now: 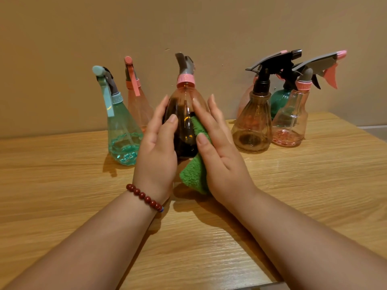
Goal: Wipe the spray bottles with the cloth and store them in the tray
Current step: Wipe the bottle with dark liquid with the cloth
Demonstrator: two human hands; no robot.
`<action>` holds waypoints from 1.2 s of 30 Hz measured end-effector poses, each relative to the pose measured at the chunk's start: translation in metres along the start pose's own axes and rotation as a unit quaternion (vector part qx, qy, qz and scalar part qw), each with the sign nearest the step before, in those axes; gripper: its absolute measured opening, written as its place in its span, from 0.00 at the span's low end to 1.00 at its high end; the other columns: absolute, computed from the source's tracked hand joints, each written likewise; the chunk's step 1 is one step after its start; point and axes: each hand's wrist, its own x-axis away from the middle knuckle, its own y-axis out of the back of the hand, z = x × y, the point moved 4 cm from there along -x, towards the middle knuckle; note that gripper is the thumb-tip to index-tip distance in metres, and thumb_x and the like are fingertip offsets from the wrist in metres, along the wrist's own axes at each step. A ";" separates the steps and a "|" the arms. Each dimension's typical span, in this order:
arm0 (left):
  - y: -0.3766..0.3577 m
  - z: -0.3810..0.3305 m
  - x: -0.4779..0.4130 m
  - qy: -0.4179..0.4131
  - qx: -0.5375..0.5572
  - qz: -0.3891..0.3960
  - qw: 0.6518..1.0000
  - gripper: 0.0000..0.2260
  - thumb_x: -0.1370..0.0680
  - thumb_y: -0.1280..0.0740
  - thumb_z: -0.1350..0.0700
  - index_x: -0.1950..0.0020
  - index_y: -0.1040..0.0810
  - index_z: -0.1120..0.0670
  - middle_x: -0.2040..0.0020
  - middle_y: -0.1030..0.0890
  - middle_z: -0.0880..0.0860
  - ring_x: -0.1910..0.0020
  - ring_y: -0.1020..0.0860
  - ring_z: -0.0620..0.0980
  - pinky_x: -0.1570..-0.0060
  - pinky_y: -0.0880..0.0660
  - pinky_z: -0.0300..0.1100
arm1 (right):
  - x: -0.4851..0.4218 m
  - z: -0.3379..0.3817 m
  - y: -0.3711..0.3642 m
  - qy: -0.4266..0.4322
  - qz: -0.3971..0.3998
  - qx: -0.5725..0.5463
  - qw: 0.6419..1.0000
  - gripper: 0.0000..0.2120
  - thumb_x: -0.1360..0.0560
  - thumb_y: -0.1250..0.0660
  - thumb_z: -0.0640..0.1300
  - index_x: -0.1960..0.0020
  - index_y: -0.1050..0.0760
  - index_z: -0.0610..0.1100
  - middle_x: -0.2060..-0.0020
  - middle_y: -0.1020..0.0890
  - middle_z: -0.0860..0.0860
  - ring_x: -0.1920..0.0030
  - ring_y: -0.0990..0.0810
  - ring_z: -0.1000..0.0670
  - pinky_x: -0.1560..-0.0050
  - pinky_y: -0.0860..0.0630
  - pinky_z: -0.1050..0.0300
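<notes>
On the wooden table (293,206), both forearms reach in from 6 o'clock. The left wrist wears a red bead bracelet (144,197). The left hand (156,155) grasps the pink spray bottle (184,109) at the centre, with its thumb across the front and its fingers round the far side. The right hand (222,162) lies flat with fingers nearly straight, pressing the green cloth (194,176) against the bottle's right flank, and the cloth's lower end hangs below the palm. At 9 o'clock from the held bottle, just beside the left hand, stands a teal spray bottle (123,135), with a pale pink bottle (138,101) behind it at 10 o'clock. At 3 o'clock stands an amber bottle with black trigger (253,126). Farther right is a clear pink bottle (291,124), and a dark teal bottle (279,101) stands behind the two, near the wall (188,21).
</notes>
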 end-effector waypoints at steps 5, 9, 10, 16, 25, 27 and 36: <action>-0.008 0.003 0.004 -0.026 -0.059 0.092 0.994 0.21 0.22 0.38 0.51 0.28 0.30 0.43 0.32 0.24 0.48 0.35 0.23 0.44 0.39 0.23 0.44 | -0.008 -0.008 0.018 -0.061 -0.073 -0.077 0.992 0.21 0.18 0.47 0.51 0.26 0.37 0.61 0.23 0.39 0.54 0.24 0.45 0.61 0.26 0.44 0.60; -0.017 0.007 0.010 -0.027 -0.065 0.133 0.989 0.17 0.20 0.38 0.54 0.31 0.29 0.41 0.35 0.23 0.44 0.38 0.22 0.40 0.46 0.23 0.34 | -0.009 -0.010 0.035 -0.098 -0.112 -0.154 0.977 0.18 0.16 0.47 0.45 0.27 0.32 0.53 0.30 0.27 0.53 0.31 0.30 0.58 0.31 0.32 0.60; -0.018 0.005 0.011 -0.026 -0.065 0.129 0.989 0.17 0.18 0.38 0.56 0.31 0.29 0.42 0.35 0.23 0.45 0.39 0.22 0.40 0.47 0.23 0.34 | -0.009 -0.010 0.034 -0.096 -0.106 -0.162 0.976 0.18 0.16 0.47 0.46 0.27 0.32 0.54 0.30 0.27 0.53 0.31 0.30 0.57 0.30 0.32 0.56; -0.005 0.005 0.000 -0.003 -0.026 0.043 0.999 0.24 0.24 0.38 0.48 0.27 0.29 0.46 0.32 0.23 0.50 0.34 0.24 0.45 0.34 0.27 0.48 | -0.004 -0.003 0.010 -0.049 -0.034 -0.046 0.997 0.19 0.17 0.45 0.44 0.29 0.39 0.61 0.24 0.41 0.56 0.28 0.46 0.71 0.34 0.45 0.77; -0.014 0.008 0.006 -0.017 -0.072 0.127 0.989 0.19 0.24 0.38 0.47 0.32 0.28 0.38 0.34 0.22 0.47 0.36 0.23 0.44 0.38 0.24 0.46 | -0.008 -0.006 0.033 -0.124 -0.108 -0.185 0.969 0.17 0.16 0.47 0.49 0.30 0.29 0.58 0.35 0.24 0.55 0.37 0.24 0.60 0.42 0.24 0.64; -0.016 0.009 0.008 -0.025 -0.078 0.128 0.988 0.18 0.22 0.41 0.49 0.32 0.29 0.38 0.33 0.23 0.46 0.35 0.23 0.43 0.38 0.24 0.43 | -0.008 -0.007 0.035 -0.123 -0.112 -0.187 0.968 0.16 0.16 0.46 0.48 0.31 0.29 0.58 0.35 0.24 0.54 0.37 0.24 0.59 0.43 0.25 0.66; -0.016 0.007 0.010 -0.086 -0.288 0.097 0.949 0.19 0.21 0.47 0.39 0.30 0.41 0.29 0.39 0.30 0.33 0.42 0.34 0.21 0.46 0.36 0.19 | -0.007 -0.009 0.033 -0.151 -0.159 -0.189 0.957 0.16 0.17 0.44 0.46 0.32 0.27 0.56 0.36 0.22 0.50 0.36 0.23 0.52 0.34 0.26 0.46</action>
